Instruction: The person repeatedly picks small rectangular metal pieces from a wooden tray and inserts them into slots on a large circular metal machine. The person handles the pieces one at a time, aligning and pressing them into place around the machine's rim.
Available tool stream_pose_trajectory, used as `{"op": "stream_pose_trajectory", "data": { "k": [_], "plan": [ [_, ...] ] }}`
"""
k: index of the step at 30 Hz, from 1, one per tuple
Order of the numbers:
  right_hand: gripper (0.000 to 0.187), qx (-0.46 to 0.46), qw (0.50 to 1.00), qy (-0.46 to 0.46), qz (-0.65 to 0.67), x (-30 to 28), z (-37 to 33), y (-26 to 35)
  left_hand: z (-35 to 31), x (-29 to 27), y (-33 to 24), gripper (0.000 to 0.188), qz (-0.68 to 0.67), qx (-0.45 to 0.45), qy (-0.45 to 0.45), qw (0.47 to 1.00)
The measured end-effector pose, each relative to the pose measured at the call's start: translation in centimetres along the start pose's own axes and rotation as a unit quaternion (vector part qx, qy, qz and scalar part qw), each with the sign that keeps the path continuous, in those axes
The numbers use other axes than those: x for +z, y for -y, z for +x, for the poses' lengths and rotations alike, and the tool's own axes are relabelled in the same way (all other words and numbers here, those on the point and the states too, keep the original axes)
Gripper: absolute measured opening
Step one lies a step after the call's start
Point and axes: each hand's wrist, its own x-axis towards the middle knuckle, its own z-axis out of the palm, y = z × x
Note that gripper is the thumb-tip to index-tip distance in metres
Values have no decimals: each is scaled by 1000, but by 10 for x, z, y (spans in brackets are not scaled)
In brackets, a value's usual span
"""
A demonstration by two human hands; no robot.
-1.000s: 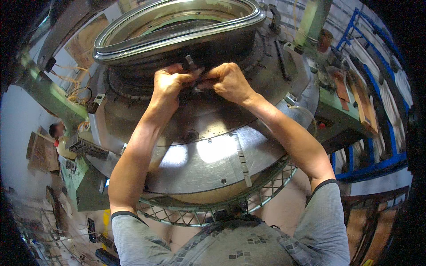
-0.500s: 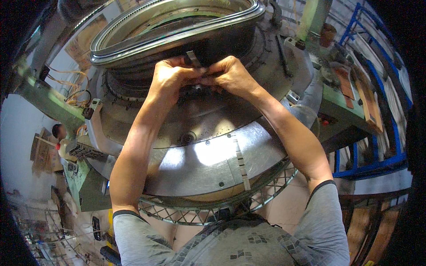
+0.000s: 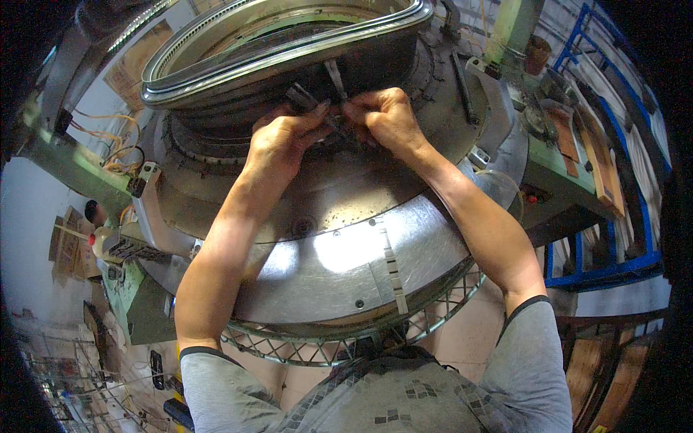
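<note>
My left hand (image 3: 280, 143) is closed on a dark flat metal piece (image 3: 301, 96) that juts up past its fingertips. Close beside it, my right hand (image 3: 390, 124) pinches a thin shiny metal strip (image 3: 336, 79) standing nearly upright. Both hands are held together just in front of the dark wall of a large ring-shaped machine part (image 3: 245, 119), above its broad round metal bed (image 3: 339, 187). What lies between the fingertips is partly hidden. A row of small metal pieces (image 3: 393, 274) lies on the shiny front plate (image 3: 317, 278) of the bed.
Green machine arms (image 3: 79, 166) rise at the left and right (image 3: 509, 36). A dark bar (image 3: 465, 90) lies on the bed's right side. Wooden boards (image 3: 599, 162) rest on a green ledge, with a blue rack (image 3: 613, 108) beyond. A lattice guard (image 3: 289, 350) curves below the front edge.
My hands have drawn slightly apart. The thin strip now stands up from my right fingers, while the dark piece in my left hand has tilted and moved a little left.
</note>
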Motion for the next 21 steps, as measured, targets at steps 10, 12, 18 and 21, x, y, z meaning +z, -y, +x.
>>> {"op": "stream_pose_trajectory", "data": {
  "k": [10,12,18,21],
  "plan": [
    [19,-107,981,-42,-154,1,0,-2,-5,10,-3,17,170,186,11,968],
    [23,-86,985,-50,-143,1,1,-1,-5,9,-5,15,191,203,9,960],
    [20,-100,978,-52,-177,0,0,3,-7,13,-8,16,405,339,-49,848],
    [18,-122,970,-45,-203,-1,0,3,-12,13,-12,16,568,427,-38,703]
  ]
}}
